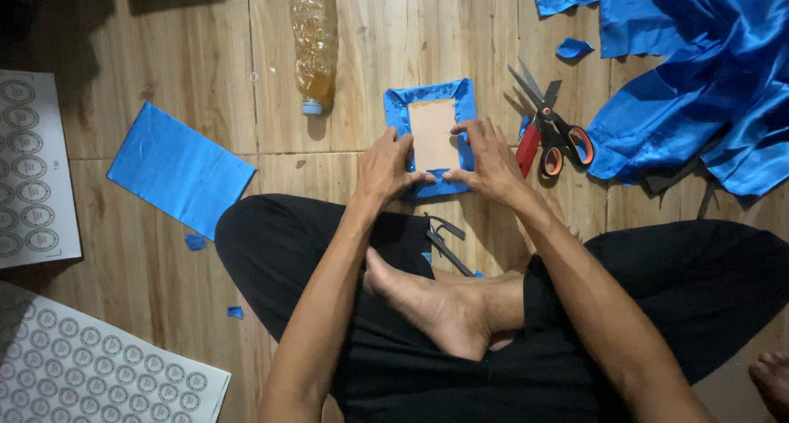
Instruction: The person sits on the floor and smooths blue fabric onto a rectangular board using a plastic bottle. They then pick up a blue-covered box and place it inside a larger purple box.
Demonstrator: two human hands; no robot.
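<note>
The person sits cross-legged on the wooden floor (189, 53), both hands pressing down on a small card (432, 134) wrapped in blue cloth, which lies flat on the floor just past the knees, near the middle of the far half of the view. The cloth is folded in over the card's edges, leaving a bare tan rectangle in the centre.

The left hand (386, 170) lies over the card's near-left corner, fingers curled loosely and thumb stretched along the near edge; it presses rather than grips. The right hand (486, 161) covers the near-right corner, fingers spread and flat on the blue border, thumb meeting the other thumb at the near edge.

Just beside the right hand lie scissors (549, 131) with orange and red handles, blades open and pointing away. Beyond them, a heap of blue fabric (699, 78) fills the far right corner of the floor. A plastic bottle (315, 41) of amber liquid lies on its side near the far edge, cap toward the card. A flat blue sheet (179, 170) lies to the left, and sticker sheets (33, 168) printed with round labels run along the left edge and the near-left corner.
</note>
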